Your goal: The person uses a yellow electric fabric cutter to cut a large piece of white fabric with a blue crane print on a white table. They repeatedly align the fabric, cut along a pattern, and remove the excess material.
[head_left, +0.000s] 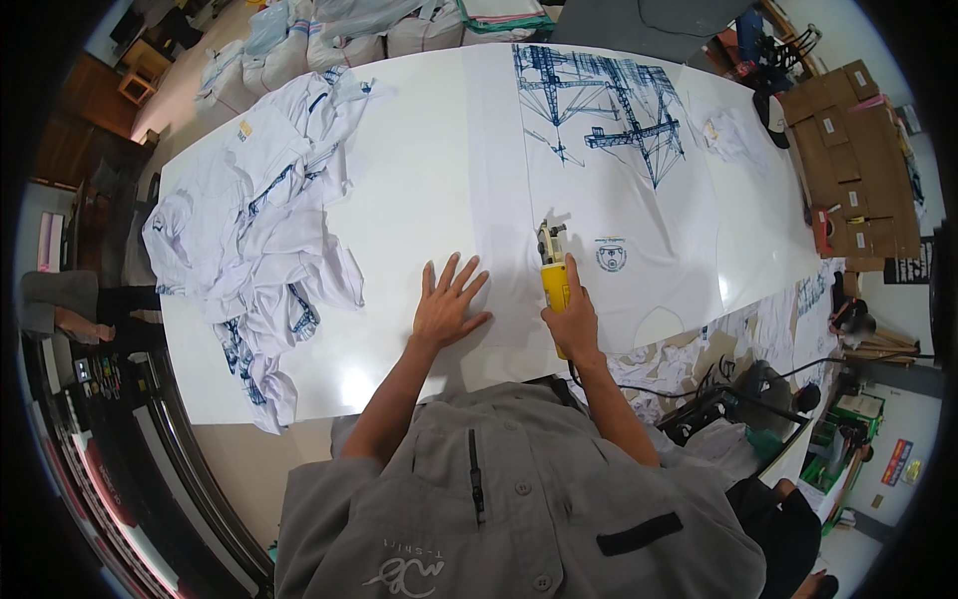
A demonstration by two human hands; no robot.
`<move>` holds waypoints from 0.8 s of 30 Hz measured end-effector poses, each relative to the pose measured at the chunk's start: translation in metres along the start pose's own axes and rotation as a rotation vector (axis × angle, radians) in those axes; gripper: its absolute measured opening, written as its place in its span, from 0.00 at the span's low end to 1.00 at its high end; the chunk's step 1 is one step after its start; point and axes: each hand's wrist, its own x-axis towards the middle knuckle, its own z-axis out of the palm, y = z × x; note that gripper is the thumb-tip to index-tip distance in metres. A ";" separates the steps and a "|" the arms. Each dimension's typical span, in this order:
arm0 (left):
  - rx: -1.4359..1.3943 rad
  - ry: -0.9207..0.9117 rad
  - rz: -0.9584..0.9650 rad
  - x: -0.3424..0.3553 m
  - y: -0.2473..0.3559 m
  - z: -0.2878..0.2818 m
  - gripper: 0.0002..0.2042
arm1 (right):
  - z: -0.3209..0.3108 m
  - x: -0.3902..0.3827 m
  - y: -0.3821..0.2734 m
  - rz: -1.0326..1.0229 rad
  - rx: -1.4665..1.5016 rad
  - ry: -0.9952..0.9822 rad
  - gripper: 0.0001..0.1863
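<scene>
A white printed fabric panel (pixel 654 225) lies spread on the white table (pixel 409 170), with blue line drawings at its far end and a small round emblem lower down. My right hand (pixel 574 321) is wrapped round the yellow body of an electric fabric cutter (pixel 553 280). The cutter's metal head points away from me and sits by the panel's left part. My left hand (pixel 449 307) rests flat with fingers spread, left of the cutter, near the fabric's left edge.
Rumpled white and blue printed garments (pixel 269 210) cover the table's left side. A black cord (pixel 649 391) runs off to the right. Cardboard boxes (pixel 848 165) stand at the right, stuffed sacks (pixel 344 45) beyond the far edge. Another person (pixel 70 309) stands at the left.
</scene>
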 end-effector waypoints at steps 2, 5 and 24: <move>-0.005 0.019 0.028 -0.002 -0.007 0.005 0.38 | 0.003 0.000 -0.010 0.052 0.018 0.010 0.58; -0.044 0.090 0.046 -0.003 -0.009 0.013 0.38 | 0.009 0.005 -0.017 0.057 -0.019 0.027 0.57; -0.070 -0.004 0.024 -0.001 -0.012 0.012 0.39 | 0.005 0.125 -0.039 -0.085 0.025 0.058 0.55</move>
